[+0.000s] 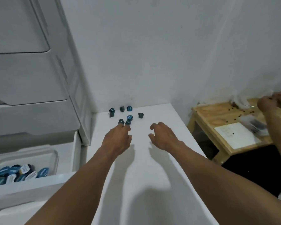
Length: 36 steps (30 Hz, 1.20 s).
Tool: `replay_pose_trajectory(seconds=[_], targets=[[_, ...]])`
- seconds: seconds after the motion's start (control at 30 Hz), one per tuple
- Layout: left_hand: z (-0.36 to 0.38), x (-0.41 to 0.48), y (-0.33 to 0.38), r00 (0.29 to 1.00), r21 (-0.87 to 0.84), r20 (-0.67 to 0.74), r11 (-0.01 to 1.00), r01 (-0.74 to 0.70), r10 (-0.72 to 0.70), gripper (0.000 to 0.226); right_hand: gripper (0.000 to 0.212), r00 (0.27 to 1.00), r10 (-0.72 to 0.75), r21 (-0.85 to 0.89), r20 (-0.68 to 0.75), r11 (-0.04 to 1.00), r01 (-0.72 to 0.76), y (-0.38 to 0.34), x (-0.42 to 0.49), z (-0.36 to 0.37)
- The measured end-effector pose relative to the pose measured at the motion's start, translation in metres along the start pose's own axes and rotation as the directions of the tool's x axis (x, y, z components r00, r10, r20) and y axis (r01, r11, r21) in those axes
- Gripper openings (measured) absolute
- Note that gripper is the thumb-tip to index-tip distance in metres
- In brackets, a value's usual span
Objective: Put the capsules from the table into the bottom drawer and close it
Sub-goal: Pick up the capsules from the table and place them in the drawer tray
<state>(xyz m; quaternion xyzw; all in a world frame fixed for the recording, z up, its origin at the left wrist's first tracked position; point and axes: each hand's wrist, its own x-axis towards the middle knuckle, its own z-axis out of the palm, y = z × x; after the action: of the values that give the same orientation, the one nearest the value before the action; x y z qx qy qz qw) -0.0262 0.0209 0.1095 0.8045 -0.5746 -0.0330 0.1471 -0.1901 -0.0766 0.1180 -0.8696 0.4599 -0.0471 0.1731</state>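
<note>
A white table (165, 117) stands against the far wall. Seven small blue capsules (129, 117) lie in a loose cluster at its far left end. To its right, a lower wooden bench (206, 114) carries a white sheet (235, 137), clear bags (256, 127) and scattered dark specks (230, 109).

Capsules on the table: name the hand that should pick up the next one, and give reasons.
Left. The left hand has its fingertips at the two nearest capsules, and the open bottom drawer lies on its side. The right hand hovers empty, apart from the capsules.
</note>
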Motion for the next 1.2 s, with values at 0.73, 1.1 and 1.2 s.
replay_pose_trajectory(seconds=[0.73,1.1,1.2], targets=[[0.102,0.209,-0.027,0.970,-0.031,0.122,0.976,0.215,-0.209,0.020,0.036,0.992,0.024,0.083,0.126,0.996,-0.035,0.059,0.229,0.063],[0.165,0.282,-0.070,0.923,0.086,0.293,0.968,0.236,-0.250,0.034,0.038,0.987,0.045,0.111,0.155,0.992,-0.063,0.056,0.317,0.122],[0.173,0.287,-0.075,0.919,0.081,0.319,0.973,0.215,-0.230,0.026,0.027,0.984,0.048,0.109,0.171,0.992,-0.067,0.059,0.322,0.131]])
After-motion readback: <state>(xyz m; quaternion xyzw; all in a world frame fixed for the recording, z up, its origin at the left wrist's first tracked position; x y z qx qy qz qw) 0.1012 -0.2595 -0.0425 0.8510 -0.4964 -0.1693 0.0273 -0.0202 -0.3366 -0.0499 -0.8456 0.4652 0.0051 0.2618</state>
